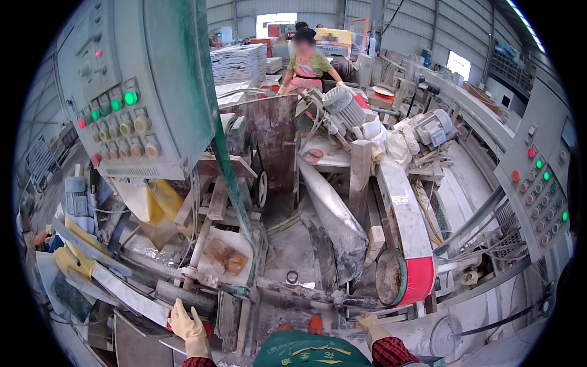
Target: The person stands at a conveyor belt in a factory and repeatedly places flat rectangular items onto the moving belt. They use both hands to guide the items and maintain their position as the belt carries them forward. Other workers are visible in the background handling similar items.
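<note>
My left hand (pixel 188 330), in a cream rubber glove, has its fingers spread. It is at the near end of a long white stone strip (pixel 125 290) on the left machine, beside a grey roller (pixel 183 296); whether it touches the strip I cannot tell. Lower right of centre, my right hand (pixel 372 329) in a matching glove has its fingers stretched out, with nothing visible in it. Nearest to it is a pale rail (pixel 385 318) below the right machine's conveyor. That conveyor's red belt (pixel 419 278) wraps a dusty pulley (pixel 390 278), and another pale strip (pixel 406 211) lies along it.
Control panels with lit buttons stand at the left (pixel 131 98) and right (pixel 538 183). Ahead, a person (pixel 304 64) in a pink apron works by grey motors (pixel 345 107). A tapered grey chute (pixel 333 211) slopes between the machines. Stacked slabs (pixel 238 64) are behind.
</note>
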`<state>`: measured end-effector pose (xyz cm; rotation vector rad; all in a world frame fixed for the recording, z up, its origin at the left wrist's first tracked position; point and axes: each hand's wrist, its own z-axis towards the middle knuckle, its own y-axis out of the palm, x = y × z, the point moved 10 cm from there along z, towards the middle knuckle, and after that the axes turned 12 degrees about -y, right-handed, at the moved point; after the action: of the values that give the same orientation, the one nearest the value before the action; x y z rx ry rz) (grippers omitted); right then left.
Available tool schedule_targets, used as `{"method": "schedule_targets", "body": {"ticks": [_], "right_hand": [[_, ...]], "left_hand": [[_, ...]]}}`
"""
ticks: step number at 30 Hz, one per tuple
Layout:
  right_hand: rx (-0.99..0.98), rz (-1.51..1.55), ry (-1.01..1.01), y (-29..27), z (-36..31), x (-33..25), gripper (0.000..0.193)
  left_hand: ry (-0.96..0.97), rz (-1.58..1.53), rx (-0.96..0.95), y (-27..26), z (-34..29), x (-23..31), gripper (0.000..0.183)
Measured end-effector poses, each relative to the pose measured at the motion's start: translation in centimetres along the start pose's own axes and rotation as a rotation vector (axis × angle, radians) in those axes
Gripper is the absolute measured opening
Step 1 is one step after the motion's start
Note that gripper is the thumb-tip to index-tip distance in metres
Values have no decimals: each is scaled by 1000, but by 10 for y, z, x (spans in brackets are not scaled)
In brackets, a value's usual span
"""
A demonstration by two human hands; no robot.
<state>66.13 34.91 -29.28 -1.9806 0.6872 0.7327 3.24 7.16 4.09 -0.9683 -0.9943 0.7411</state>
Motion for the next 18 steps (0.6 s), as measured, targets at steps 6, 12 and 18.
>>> {"method": "schedule_targets", "body": {"ticks": [6, 12, 18], "right_hand": [[-69, 28, 58, -10, -16, -38, 50], [1, -129, 29, -18, -22, -46, 55], [105, 83, -72, 7, 3, 19, 45]], "left_hand": [[49, -46, 240, -63, 40, 12, 72], [-489, 246, -56, -41, 60, -43, 71], [-376, 208, 17, -15, 51, -56, 52]]}}
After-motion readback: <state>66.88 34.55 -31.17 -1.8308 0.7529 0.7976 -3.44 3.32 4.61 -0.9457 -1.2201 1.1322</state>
